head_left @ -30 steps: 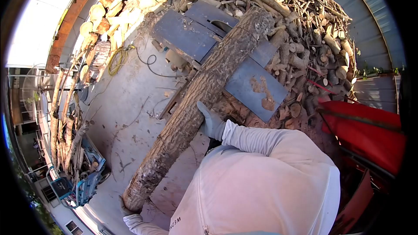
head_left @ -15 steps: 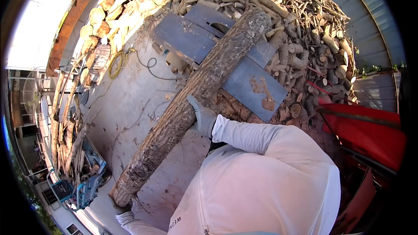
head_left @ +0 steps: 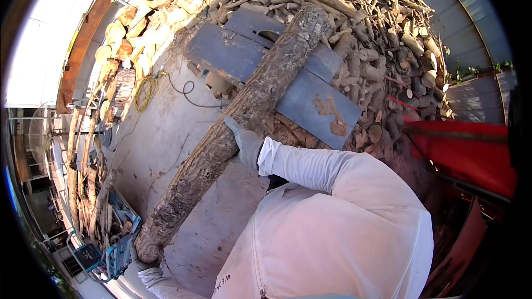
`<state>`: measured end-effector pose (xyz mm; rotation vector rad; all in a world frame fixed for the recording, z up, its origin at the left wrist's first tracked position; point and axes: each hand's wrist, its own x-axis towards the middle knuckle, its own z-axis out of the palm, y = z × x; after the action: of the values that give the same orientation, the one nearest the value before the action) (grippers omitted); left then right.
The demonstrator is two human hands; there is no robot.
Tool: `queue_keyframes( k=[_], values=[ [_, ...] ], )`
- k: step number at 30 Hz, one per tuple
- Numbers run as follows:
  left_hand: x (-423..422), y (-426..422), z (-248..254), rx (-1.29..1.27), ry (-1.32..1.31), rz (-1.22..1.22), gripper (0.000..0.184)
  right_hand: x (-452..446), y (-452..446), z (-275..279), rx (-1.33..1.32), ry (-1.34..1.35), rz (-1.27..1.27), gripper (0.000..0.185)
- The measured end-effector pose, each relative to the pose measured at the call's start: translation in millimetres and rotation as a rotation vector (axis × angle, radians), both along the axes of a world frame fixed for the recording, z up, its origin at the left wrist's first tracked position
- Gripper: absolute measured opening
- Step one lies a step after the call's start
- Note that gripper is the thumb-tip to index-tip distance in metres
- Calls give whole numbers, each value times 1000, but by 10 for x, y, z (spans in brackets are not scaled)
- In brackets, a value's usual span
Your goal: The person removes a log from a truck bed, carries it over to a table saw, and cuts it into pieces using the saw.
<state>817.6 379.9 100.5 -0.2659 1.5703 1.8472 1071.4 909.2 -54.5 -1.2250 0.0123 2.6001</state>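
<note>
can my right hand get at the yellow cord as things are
Probably not: your right hand is on the log, and the log lies between it and the yellow cord, which looks well off on the floor.

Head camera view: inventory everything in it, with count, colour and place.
Large log: one, brown, slanting across the middle
Metal surface: several panels, blue-grey, beneath the log's upper part
Firewood pile: uncountable, brown and tan, top and right
Long branches: several, brown, left
Wheeled-looking frame: one, blue, lower left
Coiled cable: one, yellow, upper left
Beam: one, rusty brown, upper left
Large sheet: one, red, right
Floor: grey, centre
Jacket: one, whitish, bottom
Left hand: grey-gloved, log's lower end
Right hand: grey-gloved, log's side
</note>
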Motion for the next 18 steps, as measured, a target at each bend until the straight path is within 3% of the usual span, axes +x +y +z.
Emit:
queue_keyframes(
  k=[4,8,15,18],
  values=[
    [-23,-56,80,-77,72,-80,64,-35,-28,-311,20,91,1,63],
    [104,115,159,-55,5,-60,66,74,-15,-27,-5,77,28,64],
    [89,2,-38,-71,47,-11,68,-16,-92,-288,57,-61,82,63],
    [64,-94,-25,-93,-35,-36,71,109,-109,-70,18,80,24,64]
  ],
)
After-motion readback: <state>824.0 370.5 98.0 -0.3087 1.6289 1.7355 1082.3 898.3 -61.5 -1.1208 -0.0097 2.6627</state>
